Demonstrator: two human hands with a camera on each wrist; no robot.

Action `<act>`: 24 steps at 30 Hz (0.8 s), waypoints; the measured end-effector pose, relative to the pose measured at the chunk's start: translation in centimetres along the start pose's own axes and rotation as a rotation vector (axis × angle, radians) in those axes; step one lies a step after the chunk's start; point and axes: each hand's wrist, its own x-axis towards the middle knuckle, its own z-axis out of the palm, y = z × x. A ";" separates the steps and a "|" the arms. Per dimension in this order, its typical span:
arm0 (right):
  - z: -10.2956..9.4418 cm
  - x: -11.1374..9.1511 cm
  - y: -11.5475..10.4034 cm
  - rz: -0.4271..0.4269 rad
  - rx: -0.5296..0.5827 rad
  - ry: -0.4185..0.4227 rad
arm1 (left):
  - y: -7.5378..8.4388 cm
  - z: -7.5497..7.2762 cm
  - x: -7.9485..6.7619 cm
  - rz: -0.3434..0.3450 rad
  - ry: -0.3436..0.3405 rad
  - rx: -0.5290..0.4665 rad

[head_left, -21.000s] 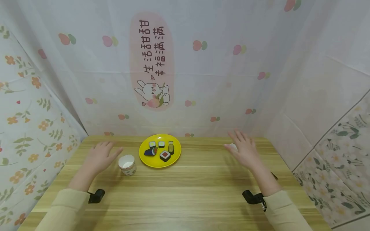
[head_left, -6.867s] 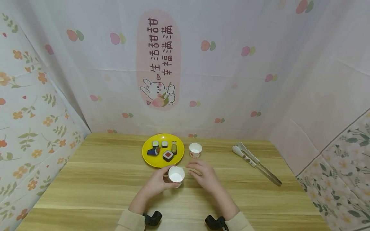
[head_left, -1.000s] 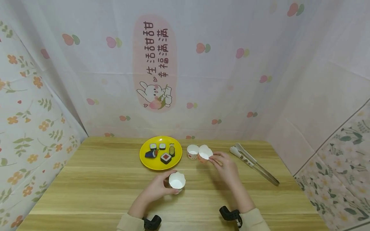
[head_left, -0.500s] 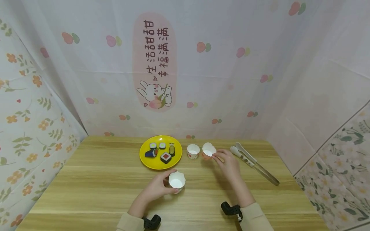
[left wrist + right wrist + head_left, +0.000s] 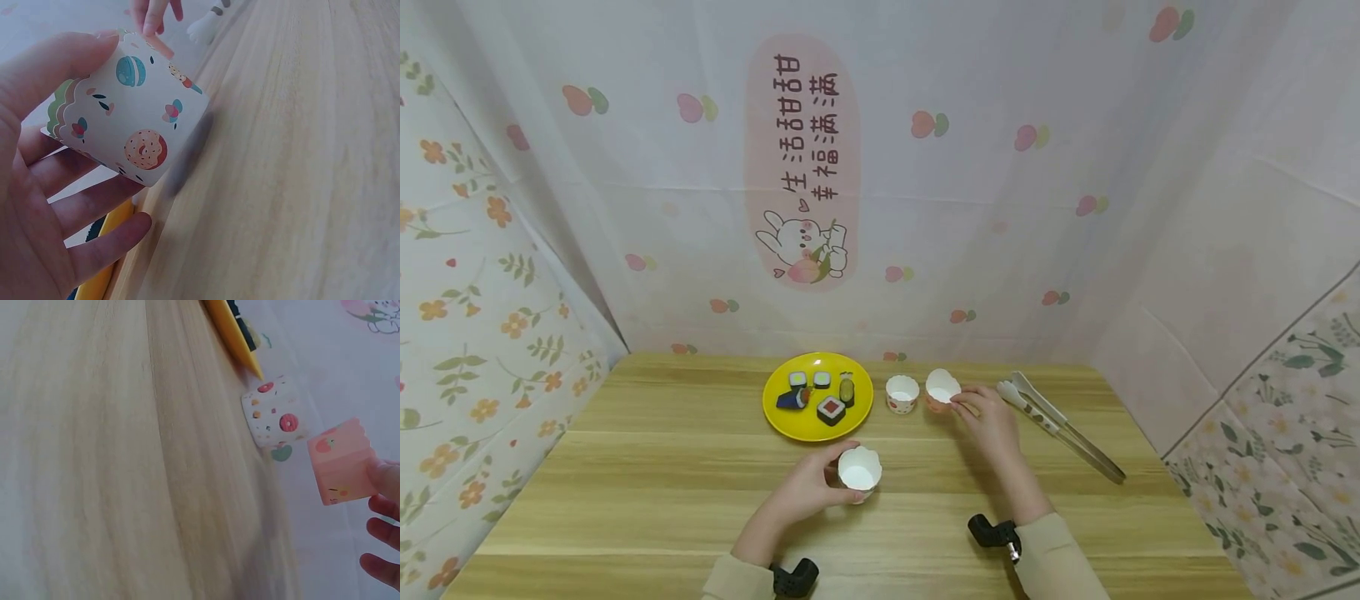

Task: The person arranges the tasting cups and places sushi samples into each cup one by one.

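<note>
My left hand [image 5: 805,483] grips a stack of nested paper baking cups [image 5: 859,471] between thumb and fingers at the table's middle. In the left wrist view, scalloped green and pink rims show inside the white outer cup, printed with a doughnut and macaron. Farther back, my right hand [image 5: 992,421] pinches the rim of a tilted pink baking cup [image 5: 942,387]. The right wrist view shows this pink cup apart from a white, doughnut-printed baking cup [image 5: 275,415], which stands upright to its left. Whether the pink cup's base touches the table is unclear.
A yellow plate [image 5: 808,431] with several toy sushi pieces [image 5: 831,409] stands at the back, left of the white cup. White-tipped metal tongs [image 5: 1060,425] lie to the right of my right hand. A printed curtain [image 5: 880,167] rises behind the table's rear edge.
Since 6.9 seconds ago my right hand has taken the pink cup. Over the last second it has shifted slightly right, away from the white cup. My left hand stays in place with its stack.
</note>
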 end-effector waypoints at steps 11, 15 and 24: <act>1.3 -0.1 1.1 0.065 0.009 -0.014 | 0.3 -0.1 -0.1 -0.005 0.014 0.003; 1.5 -0.2 1.3 0.106 0.027 -0.033 | 0.2 -0.1 0.0 -0.007 0.011 -0.003; 2.4 -0.4 1.9 0.136 0.030 -0.041 | 0.2 -0.1 -0.1 -0.005 0.003 -0.006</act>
